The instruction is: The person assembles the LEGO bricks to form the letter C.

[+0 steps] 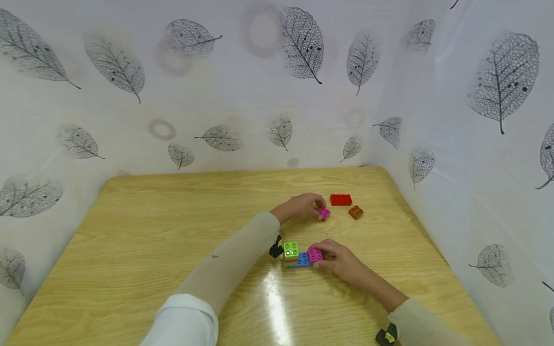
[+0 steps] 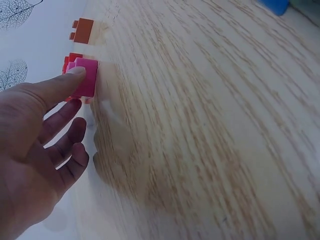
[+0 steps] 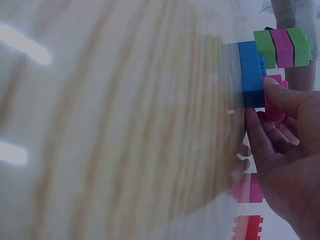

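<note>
My left hand (image 1: 303, 206) pinches a small pink toy building brick (image 1: 323, 214) on the far right part of the table. In the left wrist view the thumb lies on this pink brick (image 2: 86, 77), and the other fingers are bent below it. Closer to me, my right hand (image 1: 342, 262) grips another pink brick (image 1: 315, 255) at the right end of a blue brick (image 1: 304, 259). On the blue brick's left end stands a stack of green, pink and green bricks (image 1: 291, 250). The right wrist view shows the thumb on the held pink brick (image 3: 274, 102), a fingertip against the blue brick's end.
A long red brick (image 1: 341, 200) and a small orange-brown brick (image 1: 356, 212) lie to the right of my left hand. The wooden table (image 1: 151, 240) meets leaf-patterned white cloth (image 1: 242, 105) at the back and sides. Dark wrist devices sit by both sleeves.
</note>
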`<state>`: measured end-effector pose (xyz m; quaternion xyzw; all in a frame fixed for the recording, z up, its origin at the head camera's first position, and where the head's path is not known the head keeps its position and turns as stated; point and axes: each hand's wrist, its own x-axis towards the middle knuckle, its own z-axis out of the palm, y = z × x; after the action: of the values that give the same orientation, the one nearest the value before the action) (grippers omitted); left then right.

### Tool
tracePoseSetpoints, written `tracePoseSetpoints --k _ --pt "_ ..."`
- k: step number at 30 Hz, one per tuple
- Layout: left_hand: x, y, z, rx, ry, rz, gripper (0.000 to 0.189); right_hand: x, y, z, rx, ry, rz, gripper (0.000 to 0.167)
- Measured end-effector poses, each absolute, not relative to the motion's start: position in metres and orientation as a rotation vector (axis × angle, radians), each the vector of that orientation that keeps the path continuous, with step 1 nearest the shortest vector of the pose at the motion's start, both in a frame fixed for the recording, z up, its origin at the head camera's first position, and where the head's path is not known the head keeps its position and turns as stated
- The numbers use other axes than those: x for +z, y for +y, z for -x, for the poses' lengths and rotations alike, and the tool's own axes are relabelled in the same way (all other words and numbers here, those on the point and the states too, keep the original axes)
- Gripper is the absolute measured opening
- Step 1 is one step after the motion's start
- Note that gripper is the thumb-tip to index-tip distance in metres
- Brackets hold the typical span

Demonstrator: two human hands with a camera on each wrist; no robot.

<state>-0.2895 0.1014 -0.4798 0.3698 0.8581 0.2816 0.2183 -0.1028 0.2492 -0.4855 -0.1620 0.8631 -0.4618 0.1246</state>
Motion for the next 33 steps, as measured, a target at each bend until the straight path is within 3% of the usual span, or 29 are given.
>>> tracePoseSetpoints --k 18,33 --pt "-0.489 0.084 0.288 0.800 2.408 -0.985 0.031 -0.484 0.248 0.102 -1.305 2.542 0.459 0.036" --pt "-0.476 0.048 0.266 1.060 2.403 -0.929 0.035 -0.486 0.249 0.101 -1.316 2.538 0.459 0.036"
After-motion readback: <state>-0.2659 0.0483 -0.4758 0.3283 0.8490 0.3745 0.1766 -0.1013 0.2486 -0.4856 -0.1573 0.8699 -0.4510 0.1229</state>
